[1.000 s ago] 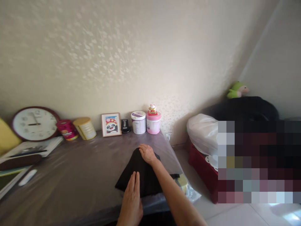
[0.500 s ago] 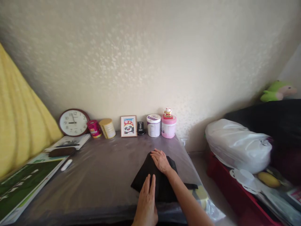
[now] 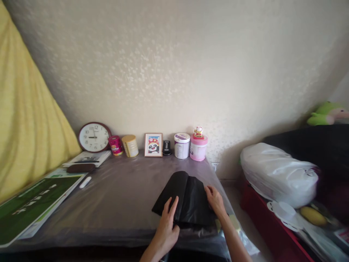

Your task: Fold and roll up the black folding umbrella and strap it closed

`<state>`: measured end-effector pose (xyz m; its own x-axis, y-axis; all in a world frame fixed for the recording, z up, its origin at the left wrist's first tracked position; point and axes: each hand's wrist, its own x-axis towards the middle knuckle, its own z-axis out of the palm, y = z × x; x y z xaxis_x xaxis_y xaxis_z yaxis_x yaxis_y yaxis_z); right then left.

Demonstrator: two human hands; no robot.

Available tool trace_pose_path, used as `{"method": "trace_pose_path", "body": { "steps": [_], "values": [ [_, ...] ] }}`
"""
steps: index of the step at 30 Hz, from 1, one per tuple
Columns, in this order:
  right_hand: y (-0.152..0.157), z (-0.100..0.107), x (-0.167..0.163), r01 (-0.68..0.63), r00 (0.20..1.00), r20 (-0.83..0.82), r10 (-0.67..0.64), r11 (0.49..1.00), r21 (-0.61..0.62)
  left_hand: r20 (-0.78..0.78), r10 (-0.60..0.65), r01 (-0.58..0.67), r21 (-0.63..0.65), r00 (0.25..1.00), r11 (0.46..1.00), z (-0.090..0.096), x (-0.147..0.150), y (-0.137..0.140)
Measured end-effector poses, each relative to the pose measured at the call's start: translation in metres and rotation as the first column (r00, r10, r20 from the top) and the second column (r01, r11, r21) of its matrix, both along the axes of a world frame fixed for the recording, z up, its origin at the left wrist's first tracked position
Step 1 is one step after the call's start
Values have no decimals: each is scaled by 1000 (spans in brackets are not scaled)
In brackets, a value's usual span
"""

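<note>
A black umbrella [image 3: 195, 200], collapsed with its fabric panels loosely folded, lies near the front right of the table. My left hand [image 3: 167, 222] rests on its lower left part, with the fingers stretched out and the thumb apart. At the umbrella's right edge, my right hand [image 3: 215, 200] has its fingers bent round the fabric; the fingertips are partly hidden.
Along the wall stand a clock [image 3: 95, 137], a magenta can [image 3: 115, 145], a yellow canister [image 3: 130, 146], a picture frame [image 3: 153, 145] and two tubs [image 3: 181, 146]. A green board [image 3: 40, 205] lies left. Right of the table sits a white plastic bag [image 3: 278, 173].
My right hand has moved from the umbrella's top down to its right edge, and its fingers have curled. The left hand has turned slightly, its thumb now apart. The view has shifted a little.
</note>
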<state>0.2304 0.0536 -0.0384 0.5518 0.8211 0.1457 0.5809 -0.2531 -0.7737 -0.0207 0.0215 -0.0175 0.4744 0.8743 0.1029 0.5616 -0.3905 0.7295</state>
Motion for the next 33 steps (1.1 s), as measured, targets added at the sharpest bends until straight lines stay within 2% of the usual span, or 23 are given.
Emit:
{"method": "trace_pose_path", "body": {
  "steps": [2, 7, 12, 14, 18, 24, 28, 33],
  "values": [
    [0, 4, -3, -31, 996, -82, 31, 1000, 0, 24, 0, 0, -15, 1000, 1000, 1, -1, 1],
    [9, 19, -17, -45, 992, -112, 50, 998, 48, 4, 7, -7, 6, 1000, 1000, -2, 2, 0],
    [9, 15, -16, -72, 991, -105, 82, 993, 94, -60, 23, -19, 70, 998, 997, -9, 6, -1],
    [4, 12, -13, -67, 983, -163, 84, 992, 107, -104, 32, -21, 106, 994, 994, -12, 8, -2],
    [-7, 19, -16, -79, 919, -373, 130, 985, 151, -195, 48, -19, 151, 980, 988, -13, 12, -4],
    [-2, 54, -36, -145, 784, -573, 238, 968, 203, -317, 73, -24, 156, 946, 988, -12, 15, -7],
    [11, 65, -49, -192, 778, -558, 289, 955, 227, -354, 80, -20, 172, 932, 985, -17, 18, -4],
    [35, 65, -67, -208, 815, -493, 305, 948, 242, -373, 93, -34, 160, 923, 987, -17, 21, -1]
  ]
}}
